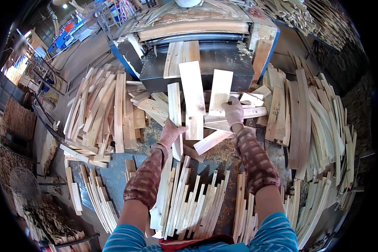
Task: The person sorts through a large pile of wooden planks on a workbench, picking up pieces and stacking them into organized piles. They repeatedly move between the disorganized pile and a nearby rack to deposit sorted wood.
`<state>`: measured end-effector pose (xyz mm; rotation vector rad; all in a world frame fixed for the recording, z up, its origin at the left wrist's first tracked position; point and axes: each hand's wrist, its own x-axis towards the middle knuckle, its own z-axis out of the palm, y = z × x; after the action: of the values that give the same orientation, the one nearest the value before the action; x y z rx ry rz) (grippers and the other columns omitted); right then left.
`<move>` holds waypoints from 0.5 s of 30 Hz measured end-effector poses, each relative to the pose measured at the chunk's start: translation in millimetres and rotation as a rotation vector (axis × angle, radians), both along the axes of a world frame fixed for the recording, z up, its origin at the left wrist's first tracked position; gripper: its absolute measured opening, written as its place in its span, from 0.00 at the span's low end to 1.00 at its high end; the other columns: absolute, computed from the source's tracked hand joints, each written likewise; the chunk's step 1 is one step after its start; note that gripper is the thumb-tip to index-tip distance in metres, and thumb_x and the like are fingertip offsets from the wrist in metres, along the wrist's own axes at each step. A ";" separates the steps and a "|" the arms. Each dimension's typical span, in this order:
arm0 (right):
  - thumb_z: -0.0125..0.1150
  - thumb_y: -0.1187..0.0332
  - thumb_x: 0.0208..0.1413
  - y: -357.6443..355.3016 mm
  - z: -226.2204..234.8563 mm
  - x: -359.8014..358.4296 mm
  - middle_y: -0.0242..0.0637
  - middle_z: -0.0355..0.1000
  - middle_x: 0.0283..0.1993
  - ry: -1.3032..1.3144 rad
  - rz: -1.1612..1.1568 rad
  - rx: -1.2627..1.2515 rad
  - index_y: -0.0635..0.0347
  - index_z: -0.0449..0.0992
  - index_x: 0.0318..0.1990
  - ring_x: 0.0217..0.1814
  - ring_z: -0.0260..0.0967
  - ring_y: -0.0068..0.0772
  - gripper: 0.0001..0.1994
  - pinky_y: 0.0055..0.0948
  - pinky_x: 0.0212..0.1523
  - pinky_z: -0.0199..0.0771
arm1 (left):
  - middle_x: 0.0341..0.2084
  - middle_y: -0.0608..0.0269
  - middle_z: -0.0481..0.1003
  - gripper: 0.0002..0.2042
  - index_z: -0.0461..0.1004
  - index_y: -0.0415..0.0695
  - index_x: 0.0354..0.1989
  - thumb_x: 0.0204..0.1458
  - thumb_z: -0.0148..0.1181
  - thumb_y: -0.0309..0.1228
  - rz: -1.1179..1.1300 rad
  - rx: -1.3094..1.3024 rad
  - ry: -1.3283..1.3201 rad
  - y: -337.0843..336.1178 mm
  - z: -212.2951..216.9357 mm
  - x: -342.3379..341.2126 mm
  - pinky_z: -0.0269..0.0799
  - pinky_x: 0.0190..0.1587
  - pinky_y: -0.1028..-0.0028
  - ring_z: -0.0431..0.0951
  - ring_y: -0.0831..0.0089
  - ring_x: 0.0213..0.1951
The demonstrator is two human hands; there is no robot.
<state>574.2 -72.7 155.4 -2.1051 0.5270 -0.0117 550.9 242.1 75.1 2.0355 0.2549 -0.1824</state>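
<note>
Left hand [171,133] grips narrow pale wood slat [175,113]; right hand [233,111] pinches short pale board [220,92] at dark planer bed [216,59] edge. Loose stack could slide, trap fingers.

I note two pale wood slats held up at frame centre. Narrow slat [175,113]: long, upright, slightly left of centre, lower end in gloved grip. Wider short board [221,91]: upright, tilted slightly right, right of centre, gripped at bottom edge.
</note>
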 end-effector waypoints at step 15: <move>0.72 0.53 0.47 66.1 -17.3 -37.3 0.58 0.60 0.68 -0.266 -0.031 -0.545 0.62 0.56 0.70 0.70 0.58 0.59 0.46 0.41 0.70 0.61 | 0.40 0.60 0.75 0.25 0.68 0.37 0.53 0.53 0.68 0.39 0.089 -0.370 -0.441 -12.4 161.4 65.1 0.75 0.41 0.71 0.75 0.72 0.37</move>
<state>537.0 -6.6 138.1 -2.5683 0.4243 -0.4964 616.1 229.7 236.4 1.6409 0.0291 0.2578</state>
